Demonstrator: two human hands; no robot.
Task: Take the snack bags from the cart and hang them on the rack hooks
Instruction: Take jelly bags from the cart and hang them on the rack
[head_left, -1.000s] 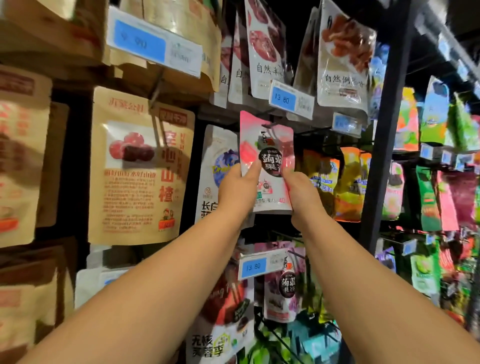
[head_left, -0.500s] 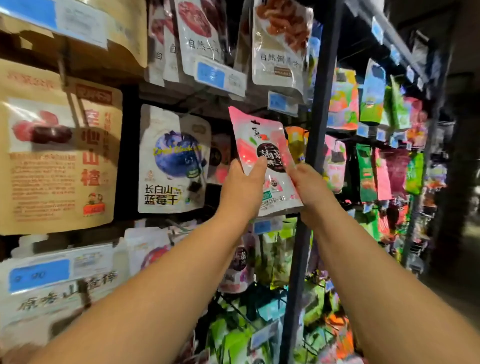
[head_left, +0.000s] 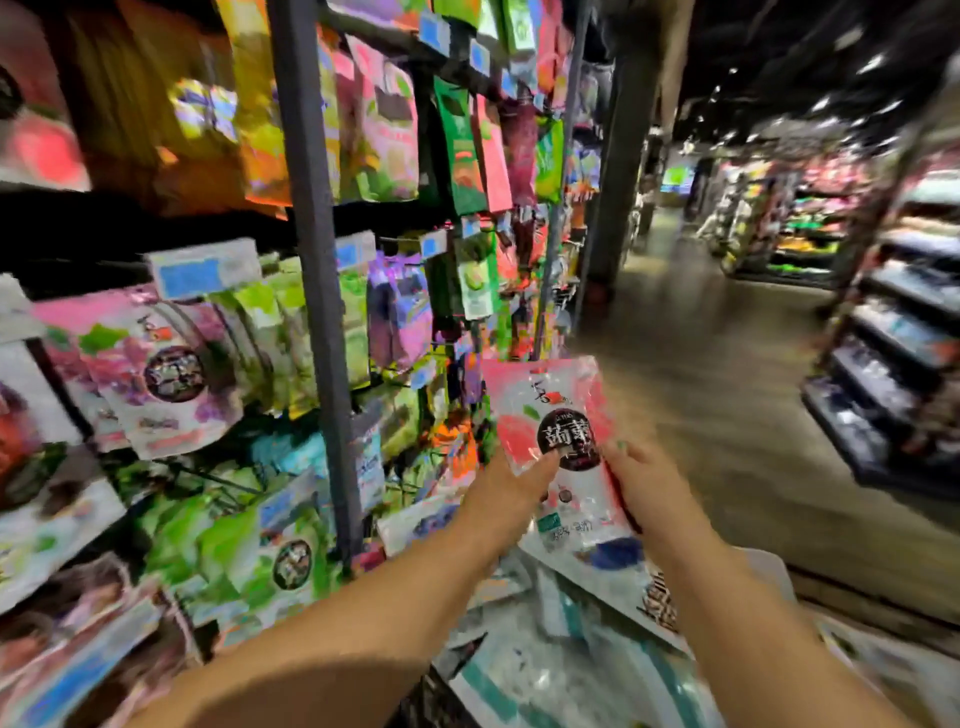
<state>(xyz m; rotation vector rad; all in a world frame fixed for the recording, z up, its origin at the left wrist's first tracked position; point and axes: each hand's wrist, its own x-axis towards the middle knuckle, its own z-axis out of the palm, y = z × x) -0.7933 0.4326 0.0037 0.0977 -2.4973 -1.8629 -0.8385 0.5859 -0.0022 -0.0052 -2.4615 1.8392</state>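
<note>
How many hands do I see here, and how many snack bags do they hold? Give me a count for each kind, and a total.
Hands: 2, the left hand and the right hand
Bags held: 1, the pink snack bag
Total: 3

The snack bag (head_left: 558, 441) is glossy plastic (crinkled, glinting); the rack upright (head_left: 317, 291) looks matt metal.

Head-worn, facing down aisle (head_left: 727, 415), rack (head_left: 311, 260) near left
</note>
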